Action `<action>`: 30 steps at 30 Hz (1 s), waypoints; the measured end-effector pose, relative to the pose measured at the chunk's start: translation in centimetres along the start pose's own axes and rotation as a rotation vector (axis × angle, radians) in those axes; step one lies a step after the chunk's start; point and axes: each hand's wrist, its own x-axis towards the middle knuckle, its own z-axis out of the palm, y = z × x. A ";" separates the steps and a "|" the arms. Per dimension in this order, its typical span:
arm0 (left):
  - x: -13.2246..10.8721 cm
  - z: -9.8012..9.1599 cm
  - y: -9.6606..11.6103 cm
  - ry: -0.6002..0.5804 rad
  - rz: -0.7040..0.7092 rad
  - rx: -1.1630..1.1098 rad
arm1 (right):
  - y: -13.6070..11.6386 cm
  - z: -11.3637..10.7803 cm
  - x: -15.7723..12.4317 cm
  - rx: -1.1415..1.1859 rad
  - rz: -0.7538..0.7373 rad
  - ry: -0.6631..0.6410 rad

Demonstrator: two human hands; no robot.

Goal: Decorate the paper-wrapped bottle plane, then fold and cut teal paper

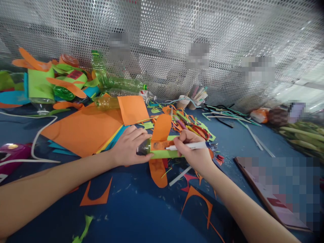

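A plastic bottle (143,147) wrapped in light green paper lies on its side on the blue table. Orange paper wings (162,125) stick out from it on both sides, with an orange strip across the wrap. My left hand (131,145) is closed around the bottle's bare left end. In my right hand (191,145) is a white marker (197,145) with a dark blue end. Its tip meets, or is very close to, the orange strip, where dark marks show. The fingers of my right hand partly cover the wrap's right end.
Coloured paper sheets (86,128) lie at the left, near a purple glue gun (15,157) with a white cord. Bottles and paper-winged models (40,84) are piled behind. Scraps and red-handled scissors (202,131) lie beyond my right hand. A framed panel (275,192) is at the right.
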 end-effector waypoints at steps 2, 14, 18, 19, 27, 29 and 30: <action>0.0 0.0 0.0 -0.001 -0.006 -0.001 | 0.0 0.0 0.0 0.014 -0.006 0.026; -0.1 0.3 -0.2 0.009 0.000 -0.002 | 0.0 -0.1 0.1 -0.015 -0.035 0.049; -0.2 0.2 -0.2 0.008 -0.004 -0.005 | -0.1 -0.1 0.1 -0.022 -0.018 0.059; -0.2 0.2 -0.2 0.008 -0.005 -0.004 | -0.1 -0.1 0.1 -0.022 -0.027 0.062; -0.1 0.2 -0.2 0.007 -0.002 0.001 | 0.1 -0.3 0.3 -0.025 -0.013 0.041; -0.1 0.2 -0.2 0.016 -0.003 0.008 | 0.2 -0.3 0.3 -0.020 -0.029 0.060; -0.1 0.2 -0.1 0.018 -0.003 0.010 | 0.2 -0.3 0.3 -0.019 -0.039 0.067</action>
